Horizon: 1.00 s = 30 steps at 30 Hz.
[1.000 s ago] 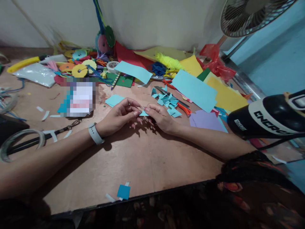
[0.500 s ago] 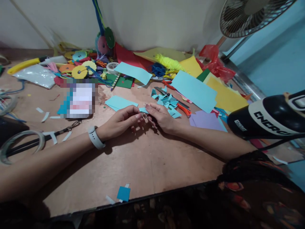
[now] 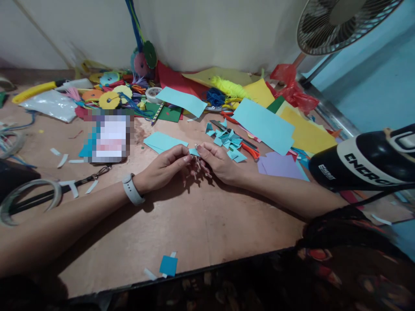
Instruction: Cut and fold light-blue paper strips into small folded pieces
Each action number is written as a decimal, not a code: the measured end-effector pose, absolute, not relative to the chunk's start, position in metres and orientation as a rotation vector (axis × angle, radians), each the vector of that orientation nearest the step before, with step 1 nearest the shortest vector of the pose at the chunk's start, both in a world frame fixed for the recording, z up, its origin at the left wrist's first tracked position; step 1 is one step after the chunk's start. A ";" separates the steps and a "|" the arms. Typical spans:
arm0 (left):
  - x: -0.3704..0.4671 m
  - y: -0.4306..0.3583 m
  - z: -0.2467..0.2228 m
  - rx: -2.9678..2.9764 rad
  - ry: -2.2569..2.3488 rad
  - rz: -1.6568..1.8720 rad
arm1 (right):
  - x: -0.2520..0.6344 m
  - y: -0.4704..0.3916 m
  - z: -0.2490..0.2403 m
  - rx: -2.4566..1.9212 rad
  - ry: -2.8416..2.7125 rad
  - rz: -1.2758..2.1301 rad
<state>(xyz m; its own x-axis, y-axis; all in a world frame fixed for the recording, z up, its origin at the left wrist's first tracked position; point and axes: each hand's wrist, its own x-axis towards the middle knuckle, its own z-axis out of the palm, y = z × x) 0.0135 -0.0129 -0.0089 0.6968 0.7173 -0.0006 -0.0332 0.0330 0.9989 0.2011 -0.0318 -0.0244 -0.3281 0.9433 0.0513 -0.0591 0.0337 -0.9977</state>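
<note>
Above the middle of the table (image 3: 207, 224), my left hand (image 3: 168, 166) and my right hand (image 3: 217, 162) meet at the fingertips. A small light-blue paper piece (image 3: 194, 152) shows between them, pinched by the fingers of both hands; most of it is hidden. Just behind my left hand lie light-blue paper strips (image 3: 164, 140). Several small folded light-blue pieces (image 3: 227, 138) are heaped behind my right hand, beside an orange-handled cutter or tool (image 3: 250, 151). My left wrist wears a pale watch band (image 3: 132, 190).
A black bottle (image 3: 366, 160) stands at the right, near purple paper (image 3: 282, 166). Craft discs and yarn (image 3: 110, 99) crowd the back. A phone (image 3: 112, 136), tape rings (image 3: 58, 194) and a lanyard lie left. A blue square (image 3: 168, 265) sits at the front edge.
Both hands stay together in nearly the same place, while their fingers have shifted slightly around the small paper. Less of the light-blue piece shows. The camera view has moved a little.
</note>
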 end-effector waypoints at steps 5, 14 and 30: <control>0.013 -0.013 -0.008 1.326 0.594 0.608 | 0.201 -0.032 -0.025 -0.945 -1.434 1.459; 0.012 -0.014 -0.010 1.264 0.596 0.581 | 0.201 -0.035 -0.021 -0.996 -1.442 1.433; 0.010 -0.013 -0.006 1.383 0.604 0.489 | 0.200 -0.039 -0.022 -0.927 -1.545 1.396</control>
<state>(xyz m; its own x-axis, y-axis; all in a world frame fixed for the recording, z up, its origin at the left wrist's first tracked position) 0.0103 -0.0129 -0.0060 0.7565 0.6451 -0.1074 0.0286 0.1314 0.9909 0.1999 -0.0387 -0.0216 -0.3775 0.9202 0.1034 -0.0102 0.1076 -0.9941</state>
